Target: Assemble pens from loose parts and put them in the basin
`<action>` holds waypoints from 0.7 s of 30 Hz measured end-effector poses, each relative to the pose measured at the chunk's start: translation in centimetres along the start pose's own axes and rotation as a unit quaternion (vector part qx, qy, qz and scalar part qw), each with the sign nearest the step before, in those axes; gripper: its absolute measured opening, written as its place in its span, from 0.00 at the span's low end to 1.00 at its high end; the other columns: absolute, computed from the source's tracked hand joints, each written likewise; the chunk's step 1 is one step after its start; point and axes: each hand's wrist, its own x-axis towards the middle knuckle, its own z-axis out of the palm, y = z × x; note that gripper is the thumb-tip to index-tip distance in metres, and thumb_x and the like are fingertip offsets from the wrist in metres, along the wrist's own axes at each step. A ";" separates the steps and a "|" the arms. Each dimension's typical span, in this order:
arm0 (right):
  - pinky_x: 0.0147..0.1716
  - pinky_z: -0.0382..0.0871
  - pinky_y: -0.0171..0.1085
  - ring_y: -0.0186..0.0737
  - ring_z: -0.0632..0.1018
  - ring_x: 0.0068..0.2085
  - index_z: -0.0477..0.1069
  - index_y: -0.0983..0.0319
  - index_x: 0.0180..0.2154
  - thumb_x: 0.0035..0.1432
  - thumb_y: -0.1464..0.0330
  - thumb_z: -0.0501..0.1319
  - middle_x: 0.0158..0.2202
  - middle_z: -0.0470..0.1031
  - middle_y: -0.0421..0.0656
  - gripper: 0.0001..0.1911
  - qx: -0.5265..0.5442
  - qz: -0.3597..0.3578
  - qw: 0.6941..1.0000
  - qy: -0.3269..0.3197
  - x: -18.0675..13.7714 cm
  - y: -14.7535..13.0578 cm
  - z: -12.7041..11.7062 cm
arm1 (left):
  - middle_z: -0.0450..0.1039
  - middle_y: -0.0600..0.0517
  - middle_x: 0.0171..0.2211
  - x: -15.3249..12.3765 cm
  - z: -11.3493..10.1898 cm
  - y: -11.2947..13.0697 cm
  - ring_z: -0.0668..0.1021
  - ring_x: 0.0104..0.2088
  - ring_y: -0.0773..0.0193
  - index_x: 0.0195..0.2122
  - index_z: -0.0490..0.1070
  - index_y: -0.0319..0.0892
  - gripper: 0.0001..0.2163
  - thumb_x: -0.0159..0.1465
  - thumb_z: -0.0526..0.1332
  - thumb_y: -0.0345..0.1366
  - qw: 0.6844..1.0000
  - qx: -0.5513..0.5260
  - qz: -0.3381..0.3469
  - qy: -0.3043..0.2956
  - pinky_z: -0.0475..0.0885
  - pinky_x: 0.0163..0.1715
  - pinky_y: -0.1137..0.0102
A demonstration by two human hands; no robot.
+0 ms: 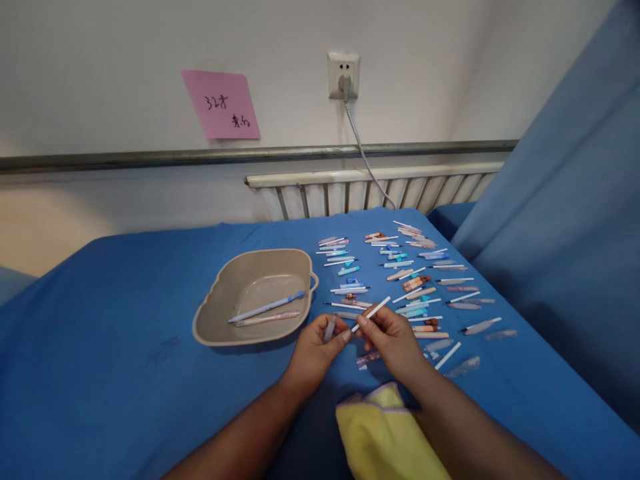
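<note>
Between the thumb and fingers of my right hand [395,340] is a thin white pen refill [375,312], slanting up to the right. My left hand [313,350] is closed around a short translucent pen barrel [329,329], with its thumb near the refill's lower end. Whether that tip touches the barrel is hidden by my fingers. Several pen parts lie around and beyond my hands: white refills [447,356], clear barrels [464,367], brown-capped pieces [416,283] and light blue pieces [349,271]. Just below my hands lies a purplish pen part [367,360].
Left of my hands stands a beige plastic basin [213,330] holding a light blue pen [265,307] and a pinkish pen [270,319]. A yellow cloth [385,433] lies between my forearms. Blue fabric [125,307] covers the surface; a blue curtain [565,167] hangs at right.
</note>
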 end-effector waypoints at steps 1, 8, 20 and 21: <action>0.19 0.60 0.30 0.29 0.67 0.18 0.68 0.62 0.26 0.54 0.60 0.61 0.18 0.69 0.36 0.13 0.002 0.003 1.000 -0.001 0.0 0.0 0.0 | 0.67 0.57 0.23 0.0 0.0 0.1 0.68 0.25 0.69 0.28 0.67 0.40 0.12 0.49 0.68 0.38 1.000 -0.011 -0.011 0.006 0.62 0.26 0.75; 0.23 0.62 0.31 0.32 0.71 0.22 0.70 0.61 0.31 0.57 0.61 0.60 0.21 0.73 0.38 0.10 0.030 -0.025 0.999 -0.031 -0.2 -0.3 0.1 | 0.60 0.63 0.17 -0.1 -0.2 0.2 0.54 0.13 0.78 0.31 0.63 0.41 0.16 0.50 0.69 0.39 0.992 -0.086 -0.090 -0.008 0.46 0.13 0.78; 0.18 0.60 0.30 0.30 0.69 0.18 0.70 0.62 0.31 0.54 0.59 0.62 0.21 0.73 0.37 0.12 0.073 -0.015 0.997 0.000 -0.6 -0.8 0.8 | 0.65 0.60 0.19 -0.3 0.1 0.2 0.51 0.11 0.81 0.31 0.63 0.40 0.15 0.53 0.67 0.42 0.977 -0.161 -0.125 -0.055 0.43 0.11 0.78; 0.17 0.59 0.29 0.29 0.69 0.17 0.70 0.62 0.30 0.54 0.58 0.62 0.21 0.73 0.37 0.13 0.082 -0.007 0.997 0.002 -0.5 -1.0 0.8 | 0.66 0.60 0.19 -0.3 0.0 0.2 0.50 0.11 0.81 0.31 0.63 0.39 0.15 0.54 0.66 0.42 0.976 -0.169 -0.126 -0.061 0.43 0.11 0.78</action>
